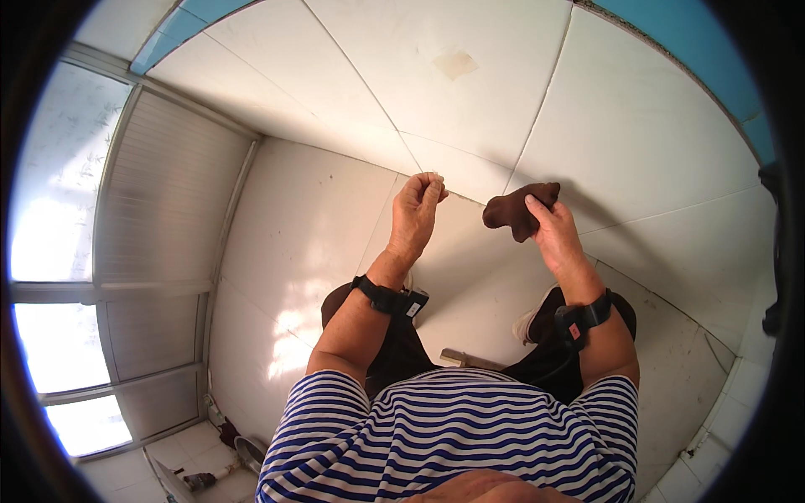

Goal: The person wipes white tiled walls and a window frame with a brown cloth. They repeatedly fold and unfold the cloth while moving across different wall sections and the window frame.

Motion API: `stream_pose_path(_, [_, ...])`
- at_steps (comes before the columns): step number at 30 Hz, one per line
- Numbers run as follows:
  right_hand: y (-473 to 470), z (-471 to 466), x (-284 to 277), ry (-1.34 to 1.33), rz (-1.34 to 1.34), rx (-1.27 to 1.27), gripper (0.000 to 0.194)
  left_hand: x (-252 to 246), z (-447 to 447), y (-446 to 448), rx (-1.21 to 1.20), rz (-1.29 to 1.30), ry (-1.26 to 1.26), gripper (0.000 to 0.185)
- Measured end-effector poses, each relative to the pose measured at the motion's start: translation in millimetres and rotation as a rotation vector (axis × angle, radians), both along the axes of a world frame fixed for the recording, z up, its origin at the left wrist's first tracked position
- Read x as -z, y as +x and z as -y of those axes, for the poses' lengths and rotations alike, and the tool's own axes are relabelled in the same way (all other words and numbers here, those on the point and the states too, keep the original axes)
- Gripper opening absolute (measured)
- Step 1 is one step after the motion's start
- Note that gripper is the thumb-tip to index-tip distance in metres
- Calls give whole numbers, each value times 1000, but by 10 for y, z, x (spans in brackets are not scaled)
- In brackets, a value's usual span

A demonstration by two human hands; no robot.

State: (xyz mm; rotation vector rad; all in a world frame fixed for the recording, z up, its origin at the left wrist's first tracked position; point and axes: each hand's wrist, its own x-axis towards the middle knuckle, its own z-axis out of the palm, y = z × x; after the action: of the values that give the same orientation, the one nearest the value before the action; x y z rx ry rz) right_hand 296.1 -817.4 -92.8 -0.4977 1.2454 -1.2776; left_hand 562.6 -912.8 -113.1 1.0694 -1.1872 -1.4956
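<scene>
My left hand (417, 204) is raised near the foot of the white tiled wall, its thumb and fingers pinched together. A small whitish piece (438, 177) shows at the fingertips; what it is cannot be told. To the right, my right hand (553, 227) grips a bunched dark brown cloth (512, 212), thumb on top and fingers hidden behind it. The cloth hangs apart from the left hand, its lobed end pointing left. Both hands are in front of my knees, above the pale floor (465, 251).
White wall tiles (478, 113) rise ahead, with a tan patch (456, 64) and a blue tile band (685, 38) above. A metal-framed door (170, 188) stands left. Part of a wooden piece (454, 357) shows between my legs. Behind left lie a power drill (200, 481) and a basin (250, 451).
</scene>
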Motion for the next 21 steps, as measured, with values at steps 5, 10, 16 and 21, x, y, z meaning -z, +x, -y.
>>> stream_pose_path(5, [87,101,-81,17,3,-84,28,-130,70,142,29,851,-608,27])
stream_pose_path(10, [242,180,-62,40,-26,-54,26,-152,78,259,37,1071,-767,42])
stream_pose_path(16, [326,276,-305,-35,34,-213,27,-369,44,295,363,686,-405,78])
stream_pose_path(21, [610,305,-536,-79,55,-301,32,-426,-52,98,572,360,-164,91])
